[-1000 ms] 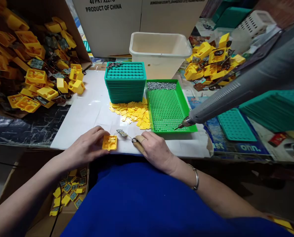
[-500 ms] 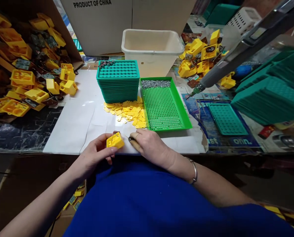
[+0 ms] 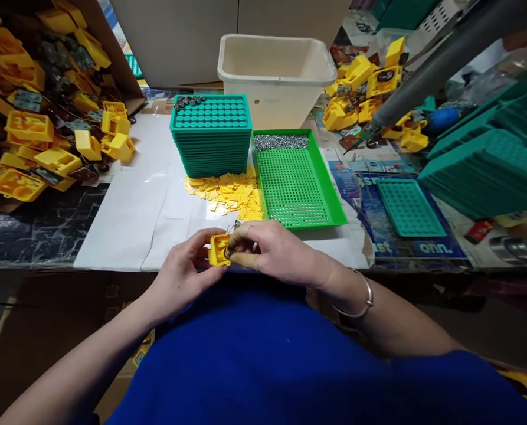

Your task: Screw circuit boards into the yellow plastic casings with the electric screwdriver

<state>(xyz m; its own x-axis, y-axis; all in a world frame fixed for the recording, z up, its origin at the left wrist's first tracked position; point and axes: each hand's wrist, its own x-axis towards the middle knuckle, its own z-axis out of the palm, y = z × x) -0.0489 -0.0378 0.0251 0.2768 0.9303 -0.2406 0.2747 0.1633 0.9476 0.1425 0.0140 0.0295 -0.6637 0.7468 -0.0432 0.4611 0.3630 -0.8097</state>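
Note:
Near the front edge of the table, my left hand (image 3: 190, 268) grips a small yellow plastic housing (image 3: 216, 252), its open side turned up and to the right. Thin wires rise from the housing beside a small board (image 3: 237, 225) at its far side. My right hand (image 3: 263, 251) is closed, thumb and fingertips pinching a small dark part (image 3: 229, 252) at the right side of the housing. The fingers cover most of that part. Just beyond both hands lies a heap of flat yellow plastic pieces (image 3: 232, 195).
A stack of teal trays (image 3: 212, 144) bears small dark round parts on top. Beside it are a green perforated tray (image 3: 334, 200) with screws and a white bin (image 3: 272, 97). Yellow housings fill a carton (image 3: 134, 103) at left. An electric screwdriver (image 3: 400, 100) hangs at right.
My left hand has turned the yellow housing so its open side shows. My right hand has moved left to the housing with the dark part. The view has shifted slightly.

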